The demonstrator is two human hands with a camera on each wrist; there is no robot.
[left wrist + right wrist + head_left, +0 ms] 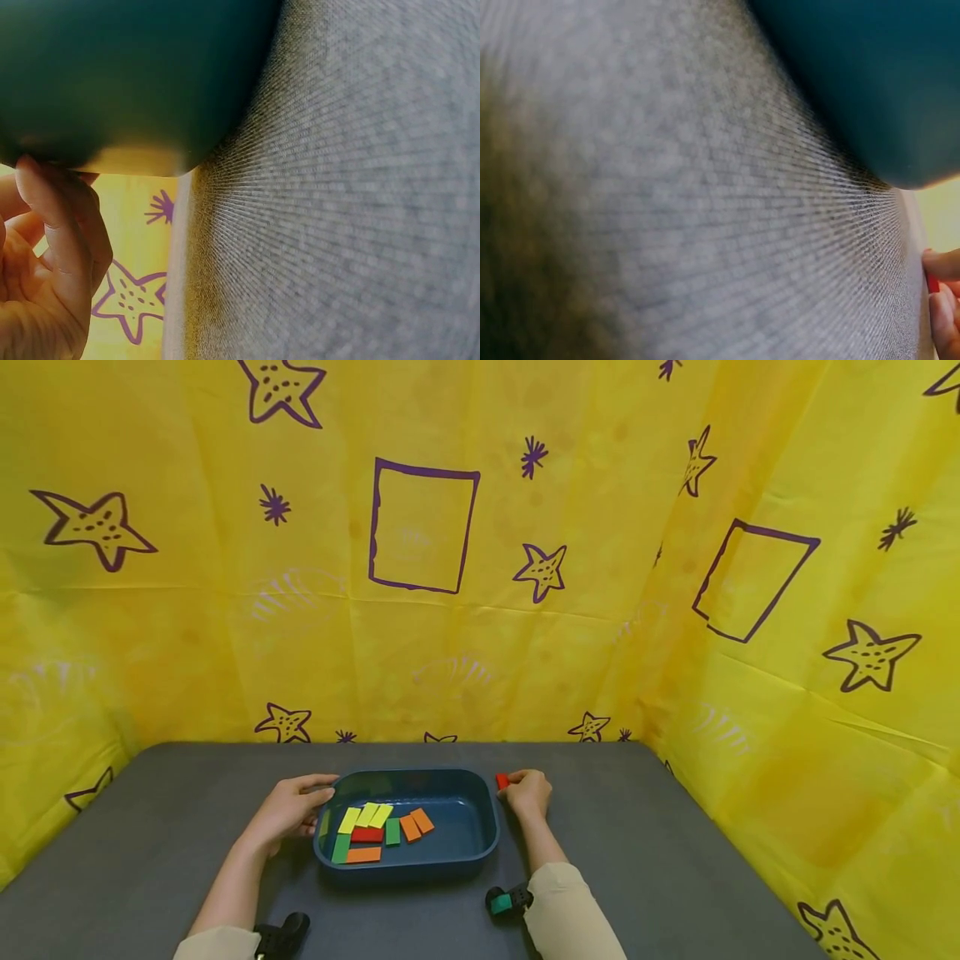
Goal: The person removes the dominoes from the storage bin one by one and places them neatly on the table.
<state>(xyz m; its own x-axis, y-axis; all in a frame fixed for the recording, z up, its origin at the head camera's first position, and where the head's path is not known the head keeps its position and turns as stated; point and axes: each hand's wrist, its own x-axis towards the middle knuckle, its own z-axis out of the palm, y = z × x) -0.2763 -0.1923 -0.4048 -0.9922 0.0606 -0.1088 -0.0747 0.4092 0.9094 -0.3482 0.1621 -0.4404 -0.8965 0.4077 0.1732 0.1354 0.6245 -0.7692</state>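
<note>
Pinching a red block [502,781] with the right hand [529,793], low over the grey table [637,843], just beside the blue tray's [457,835] right end. Gripping the tray's left rim with the left hand [288,810]. Inside, mostly leftward: several coloured blocks [367,815]. Could slip from too shallow a pinch (not much to hold), or knock the wall if swung leftward too low.

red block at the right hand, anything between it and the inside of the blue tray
Yes, the blue tray's right wall. The red block is pinched outside it by the right hand. Beyond the wall, the right part of the tray floor looks bare.
</note>
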